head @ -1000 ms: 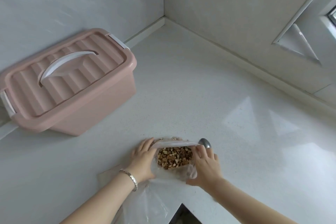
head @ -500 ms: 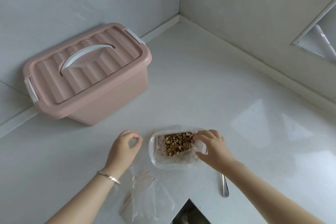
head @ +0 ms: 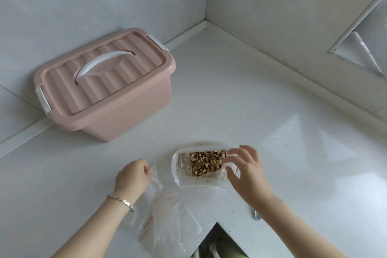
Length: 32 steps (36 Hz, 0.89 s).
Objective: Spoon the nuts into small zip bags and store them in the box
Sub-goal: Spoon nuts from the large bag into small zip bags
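Chopped brown nuts (head: pixel 207 162) sit in a crumpled clear plastic bag (head: pixel 182 178) near the white countertop's (head: pixel 230 100) front edge. The right hand (head: pixel 249 172), fingers spread, hovers at its right side. The left hand (head: pixel 130 178) pinches a small clear zip bag (head: pixel 156 180). A lidded pink plastic box (head: pixel 117 98) stands back-left.

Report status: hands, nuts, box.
Left hand pinches a small zip bag. Right hand open at nut bag edge. Box lid shut; spoon partly under right forearm.
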Each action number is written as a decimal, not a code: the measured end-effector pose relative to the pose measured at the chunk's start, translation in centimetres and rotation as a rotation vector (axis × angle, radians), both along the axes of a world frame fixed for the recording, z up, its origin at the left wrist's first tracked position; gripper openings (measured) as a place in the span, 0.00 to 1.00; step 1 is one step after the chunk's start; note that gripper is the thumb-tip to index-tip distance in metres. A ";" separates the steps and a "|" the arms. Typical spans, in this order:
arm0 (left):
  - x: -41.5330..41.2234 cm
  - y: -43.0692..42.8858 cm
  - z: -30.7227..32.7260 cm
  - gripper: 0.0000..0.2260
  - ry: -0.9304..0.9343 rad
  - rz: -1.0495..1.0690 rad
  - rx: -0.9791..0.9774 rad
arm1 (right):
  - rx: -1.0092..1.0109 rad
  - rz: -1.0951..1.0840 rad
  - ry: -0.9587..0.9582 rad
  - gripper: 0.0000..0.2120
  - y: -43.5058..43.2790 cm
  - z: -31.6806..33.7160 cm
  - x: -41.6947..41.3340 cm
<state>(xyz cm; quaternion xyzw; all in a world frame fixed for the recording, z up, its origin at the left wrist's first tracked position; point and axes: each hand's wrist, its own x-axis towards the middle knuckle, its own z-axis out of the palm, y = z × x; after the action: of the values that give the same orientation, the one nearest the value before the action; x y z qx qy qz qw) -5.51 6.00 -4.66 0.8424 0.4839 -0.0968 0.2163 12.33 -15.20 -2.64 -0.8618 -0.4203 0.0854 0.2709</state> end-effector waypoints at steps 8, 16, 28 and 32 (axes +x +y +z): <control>5.6 -4.4 9.0 0.11 -0.631 0.096 -0.294 | 0.115 -0.051 0.380 0.20 1.9 5.5 -1.9; 8.1 -8.4 11.2 0.05 -0.816 0.162 -0.757 | 0.301 -0.170 0.731 0.09 1.7 7.0 -1.4; 8.1 -9.9 11.0 0.05 -0.847 0.371 -0.753 | 0.359 -0.382 0.377 0.10 -0.4 6.7 -0.6; 8.3 -10.9 11.1 0.04 -0.879 0.292 -0.567 | 0.421 -0.321 0.466 0.07 0.1 8.0 -1.6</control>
<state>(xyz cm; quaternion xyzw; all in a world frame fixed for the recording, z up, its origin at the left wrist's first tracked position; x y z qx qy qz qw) 2.81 -4.88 6.44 0.6361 0.4148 0.1689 0.6283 10.78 -15.13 5.32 -0.7995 -0.2150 0.1477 0.5410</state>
